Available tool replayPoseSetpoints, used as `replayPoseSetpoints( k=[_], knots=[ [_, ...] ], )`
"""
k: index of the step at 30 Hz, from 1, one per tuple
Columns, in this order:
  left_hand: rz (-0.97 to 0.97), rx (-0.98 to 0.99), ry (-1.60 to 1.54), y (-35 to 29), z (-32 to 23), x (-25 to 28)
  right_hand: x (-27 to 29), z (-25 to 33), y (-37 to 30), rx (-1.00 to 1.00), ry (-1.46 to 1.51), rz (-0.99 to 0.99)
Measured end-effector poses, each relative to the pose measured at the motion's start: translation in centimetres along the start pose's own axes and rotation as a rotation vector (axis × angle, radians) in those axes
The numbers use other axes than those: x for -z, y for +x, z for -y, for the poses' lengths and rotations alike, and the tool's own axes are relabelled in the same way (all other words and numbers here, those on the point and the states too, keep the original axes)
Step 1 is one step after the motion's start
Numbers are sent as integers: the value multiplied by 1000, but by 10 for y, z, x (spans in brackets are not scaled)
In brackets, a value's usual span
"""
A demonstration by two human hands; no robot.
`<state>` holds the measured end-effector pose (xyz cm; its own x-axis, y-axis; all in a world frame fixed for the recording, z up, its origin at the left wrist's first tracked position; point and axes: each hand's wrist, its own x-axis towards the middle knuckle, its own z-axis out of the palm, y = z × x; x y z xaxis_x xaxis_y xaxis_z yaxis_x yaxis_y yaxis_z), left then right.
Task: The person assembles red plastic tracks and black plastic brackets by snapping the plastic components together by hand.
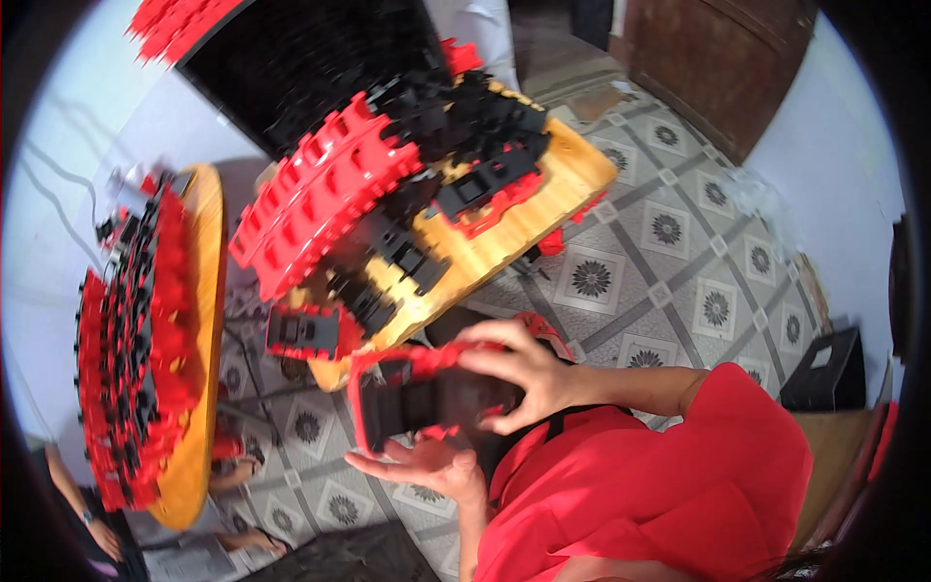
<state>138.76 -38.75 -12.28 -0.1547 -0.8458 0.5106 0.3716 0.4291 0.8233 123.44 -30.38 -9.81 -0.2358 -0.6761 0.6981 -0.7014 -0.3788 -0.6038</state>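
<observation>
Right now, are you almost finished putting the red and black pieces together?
Not nearly. Done: a row of red assembled pieces on the wooden board. In hand: both hands, left and right, grip one red-and-black piece. Left: loose black parts heaped on the board.

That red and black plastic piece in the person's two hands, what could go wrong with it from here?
1. The red and black plastic piece sits between the left hand below and the right hand on top, above the patterned tile floor; a slip could drop it.
2. The loose heap of red and black plastic parts crowds the tilted-looking wooden board; a nudge might send some sliding off.
</observation>
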Motion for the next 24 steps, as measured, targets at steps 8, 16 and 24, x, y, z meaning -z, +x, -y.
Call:
replayPoseSetpoints(
  k=[8, 16, 24],
  knots=[
    [157, 274, -57, 8, 8, -14, 149, -88, -9, -643, -395, -717],
    [198, 384, 43, 0, 16, -10, 156, -128, -6, -843, -816, -684],
    [204, 424, 33, 4, 18, 0, 137, -146, -5, -727, -765, -714]
  ],
)
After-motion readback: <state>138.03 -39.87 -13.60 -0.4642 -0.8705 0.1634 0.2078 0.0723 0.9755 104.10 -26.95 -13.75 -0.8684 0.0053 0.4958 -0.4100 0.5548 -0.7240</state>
